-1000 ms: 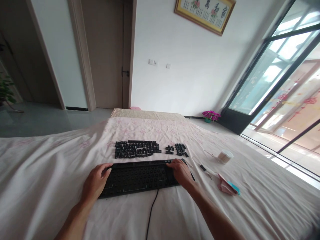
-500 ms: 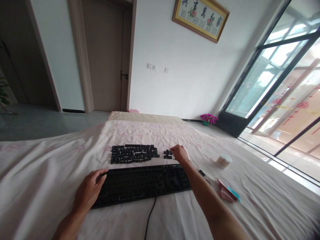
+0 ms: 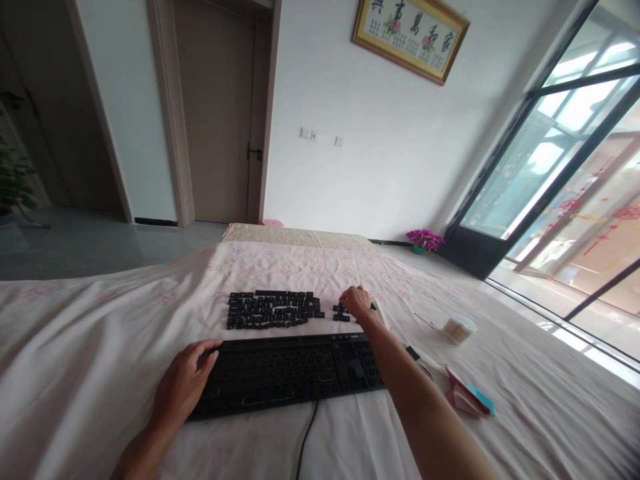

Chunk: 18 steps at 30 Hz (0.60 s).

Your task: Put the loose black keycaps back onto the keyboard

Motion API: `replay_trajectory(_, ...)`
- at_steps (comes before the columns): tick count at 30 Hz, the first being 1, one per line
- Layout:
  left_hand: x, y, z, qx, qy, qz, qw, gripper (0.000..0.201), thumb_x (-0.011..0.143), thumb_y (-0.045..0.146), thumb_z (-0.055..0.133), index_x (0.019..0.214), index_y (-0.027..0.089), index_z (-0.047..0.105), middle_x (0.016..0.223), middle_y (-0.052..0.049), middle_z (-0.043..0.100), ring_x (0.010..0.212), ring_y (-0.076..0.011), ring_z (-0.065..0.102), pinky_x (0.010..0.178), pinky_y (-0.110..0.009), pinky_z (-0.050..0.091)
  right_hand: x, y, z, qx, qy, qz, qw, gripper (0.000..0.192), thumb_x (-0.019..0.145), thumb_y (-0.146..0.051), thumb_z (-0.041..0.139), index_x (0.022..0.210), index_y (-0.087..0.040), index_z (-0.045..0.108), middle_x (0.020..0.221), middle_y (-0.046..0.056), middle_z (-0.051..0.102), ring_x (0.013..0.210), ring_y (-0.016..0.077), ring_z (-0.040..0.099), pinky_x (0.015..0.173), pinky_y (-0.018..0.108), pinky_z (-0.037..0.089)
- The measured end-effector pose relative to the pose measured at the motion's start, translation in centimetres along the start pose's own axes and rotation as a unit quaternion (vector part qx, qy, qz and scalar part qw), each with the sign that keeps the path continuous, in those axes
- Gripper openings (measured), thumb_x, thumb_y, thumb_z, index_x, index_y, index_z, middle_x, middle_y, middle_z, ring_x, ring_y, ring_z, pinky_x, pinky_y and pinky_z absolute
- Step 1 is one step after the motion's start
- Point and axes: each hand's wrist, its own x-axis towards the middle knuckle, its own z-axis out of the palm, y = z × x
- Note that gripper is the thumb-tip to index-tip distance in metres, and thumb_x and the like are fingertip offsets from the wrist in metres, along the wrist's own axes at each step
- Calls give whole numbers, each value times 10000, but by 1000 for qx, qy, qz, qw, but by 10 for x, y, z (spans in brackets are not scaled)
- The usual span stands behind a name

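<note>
A black keyboard [image 3: 280,373] with its keycaps off lies slightly tilted across the bedsheet, its cable running toward me. My left hand [image 3: 187,377] grips the left end, thumb along the top edge near the corner. Beyond the keyboard, loose black keycaps [image 3: 273,311] sit in rows. To their right is a smaller cluster of keycaps [image 3: 341,313]. Over that cluster, my right hand [image 3: 357,301] has its fingers bent down and drawn together at the keycaps; whatever is between the fingertips is hidden. My right forearm covers the keyboard's right end.
On the right of the pale flowered sheet [image 3: 415,427] stand a round tub of cotton swabs [image 3: 459,329] and a folded pink and blue cloth [image 3: 470,393]. A small dark object [image 3: 413,353] lies beside my right forearm. The keyboard cable [image 3: 306,440] runs to the near edge.
The view has shifted a little, so everything sits slightly farther right. My right hand stays over the small keycap cluster with slightly moved fingers. My left hand keeps its hold on the keyboard.
</note>
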Motion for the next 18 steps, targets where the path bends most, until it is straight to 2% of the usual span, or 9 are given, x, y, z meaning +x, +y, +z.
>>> replay_trajectory(6, -1, 2, -1, -1, 0, -8, 1000, 300, 861, 394, 454, 1047, 267, 653, 1136, -35, 676, 1065, -228, 612, 938, -363, 470, -1, -9, -3, -2, -4, -16, 1000, 154, 735, -215, 635, 788, -220, 780, 910, 100, 721, 1011, 239, 556, 859, 310, 391)
replay_trajectory(11, 1, 1, 1, 2, 6, -5, 1000, 306, 855, 392, 454, 1041, 262, 660, 1117, -29, 683, 1056, -225, 619, 938, -358, 472, -7, -19, -17, 19, 11, -30, 999, 189, 794, -224, 581, 814, -199, 767, 1048, 91, 695, 1023, 220, 560, 850, 291, 377)
replay_trajectory(15, 2, -1, 1, 4, 0, 1, 1000, 315, 858, 382, 449, 1064, 257, 652, 1137, -33, 677, 1070, -218, 612, 955, -346, 460, -34, -20, -34, 62, 3, -36, 997, 223, 842, -291, 541, 874, -237, 755, 1103, 29, 676, 890, 164, 610, 716, 241, 384)
replay_trajectory(18, 2, -1, 0, 6, -4, 1, 1000, 324, 858, 384, 447, 1076, 255, 650, 1150, -34, 673, 1073, -217, 609, 954, -344, 458, -71, -17, -42, 125, 2, -77, 989, 218, 841, -335, 552, 852, -237, 746, 1040, 7, 679, 868, 153, 616, 711, 231, 384)
